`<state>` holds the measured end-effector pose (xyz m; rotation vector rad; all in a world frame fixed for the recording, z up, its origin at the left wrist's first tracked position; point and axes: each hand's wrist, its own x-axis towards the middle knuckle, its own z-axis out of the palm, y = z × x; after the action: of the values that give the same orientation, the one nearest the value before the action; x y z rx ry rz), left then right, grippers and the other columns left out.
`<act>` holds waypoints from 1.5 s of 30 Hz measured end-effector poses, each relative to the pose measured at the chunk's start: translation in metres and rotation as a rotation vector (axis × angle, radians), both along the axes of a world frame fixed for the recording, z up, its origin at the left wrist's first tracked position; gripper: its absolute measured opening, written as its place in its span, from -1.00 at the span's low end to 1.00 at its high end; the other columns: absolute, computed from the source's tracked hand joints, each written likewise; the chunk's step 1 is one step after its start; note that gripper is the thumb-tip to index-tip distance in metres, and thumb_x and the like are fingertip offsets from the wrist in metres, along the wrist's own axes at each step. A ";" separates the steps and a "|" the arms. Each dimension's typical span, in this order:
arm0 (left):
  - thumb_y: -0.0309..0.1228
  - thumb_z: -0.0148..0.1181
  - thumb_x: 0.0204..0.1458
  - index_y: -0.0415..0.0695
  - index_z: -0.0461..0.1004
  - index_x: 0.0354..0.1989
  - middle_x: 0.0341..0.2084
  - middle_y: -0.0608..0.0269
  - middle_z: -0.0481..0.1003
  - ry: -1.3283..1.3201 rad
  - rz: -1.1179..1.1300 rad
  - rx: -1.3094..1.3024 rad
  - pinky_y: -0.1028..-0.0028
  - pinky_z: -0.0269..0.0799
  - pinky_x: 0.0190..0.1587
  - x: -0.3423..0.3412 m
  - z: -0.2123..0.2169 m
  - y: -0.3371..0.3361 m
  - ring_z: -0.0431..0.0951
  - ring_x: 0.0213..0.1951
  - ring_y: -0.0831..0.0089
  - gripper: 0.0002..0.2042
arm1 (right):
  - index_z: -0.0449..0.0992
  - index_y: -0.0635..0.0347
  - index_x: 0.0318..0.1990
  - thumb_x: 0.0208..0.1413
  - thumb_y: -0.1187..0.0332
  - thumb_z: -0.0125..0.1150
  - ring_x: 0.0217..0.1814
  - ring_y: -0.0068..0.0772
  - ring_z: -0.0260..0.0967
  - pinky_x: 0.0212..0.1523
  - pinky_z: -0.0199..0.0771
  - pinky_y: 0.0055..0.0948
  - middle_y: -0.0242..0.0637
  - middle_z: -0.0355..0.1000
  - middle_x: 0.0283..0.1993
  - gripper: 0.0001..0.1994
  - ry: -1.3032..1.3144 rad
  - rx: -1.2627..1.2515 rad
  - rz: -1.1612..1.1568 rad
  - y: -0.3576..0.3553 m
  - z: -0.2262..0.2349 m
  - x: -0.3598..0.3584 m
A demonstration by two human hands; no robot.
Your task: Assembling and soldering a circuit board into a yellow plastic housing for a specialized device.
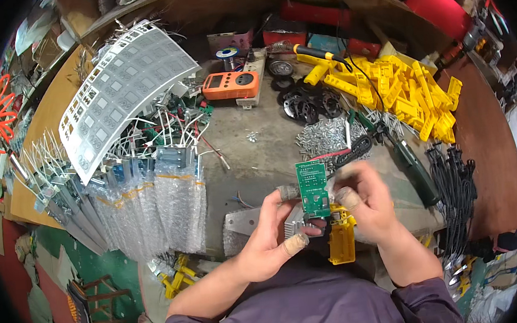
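A green circuit board (312, 184) stands upright before me, with a silvery finned heat sink (297, 222) at its lower left. My left hand (273, 227) is closed round the board and heat sink, thumb below and fingers at the left side. At the board's right edge my right hand (365, 205) is curled with its fingertips together; what they hold is hidden and slightly blurred. Worn tape wraps fingertips on both hands. Just under the right hand is a yellow plastic housing (341, 243), at the table's near edge.
Bubble-wrapped parts (152, 200) and a printed label sheet (128, 90) lie left. An orange multimeter (231, 84) stands at the back. Loose screws (327, 141), black rings (306, 106), yellow housings (398, 90), a dark green electric screwdriver (414, 170) and black cables (452, 198) lie right.
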<state>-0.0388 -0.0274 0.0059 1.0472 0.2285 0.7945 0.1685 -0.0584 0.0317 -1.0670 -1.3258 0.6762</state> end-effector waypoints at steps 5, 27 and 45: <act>-0.26 0.00 0.27 -0.25 -0.29 0.36 0.12 0.03 0.20 0.162 -0.127 0.181 0.38 0.35 0.02 0.006 0.003 -0.002 0.38 -0.07 0.40 -0.31 | 0.38 0.24 -0.21 0.20 0.41 0.20 -0.28 -0.74 0.29 -0.25 0.36 -0.61 -0.48 0.38 -0.30 -0.86 0.242 -0.450 0.249 -0.021 0.006 -0.001; -0.35 0.12 0.11 -0.36 -0.02 0.22 -0.01 -0.24 0.23 0.572 0.144 0.878 0.14 0.30 0.04 0.032 -0.005 -0.028 0.36 -0.02 -0.14 -0.40 | 0.50 0.37 -0.08 0.31 0.35 -0.03 -0.16 -0.50 0.42 -0.08 0.42 -0.48 -0.29 0.48 -0.23 -0.74 -0.031 -0.284 0.077 -0.025 0.026 0.051; -0.36 0.33 -0.09 -0.28 0.11 0.12 -0.11 -0.18 0.29 0.682 0.324 1.107 0.13 0.41 -0.30 0.033 0.002 -0.038 0.45 -0.26 -0.11 -0.36 | 0.43 0.41 0.05 0.25 0.51 -0.01 0.02 -0.44 0.39 0.06 0.39 -0.44 -0.18 0.45 -0.03 -0.74 0.159 -0.272 0.176 -0.034 0.020 0.033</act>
<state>-0.0056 -0.0658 0.0082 2.3731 0.5777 0.8260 0.2014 -0.0922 0.0521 -1.0936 -1.2215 1.0756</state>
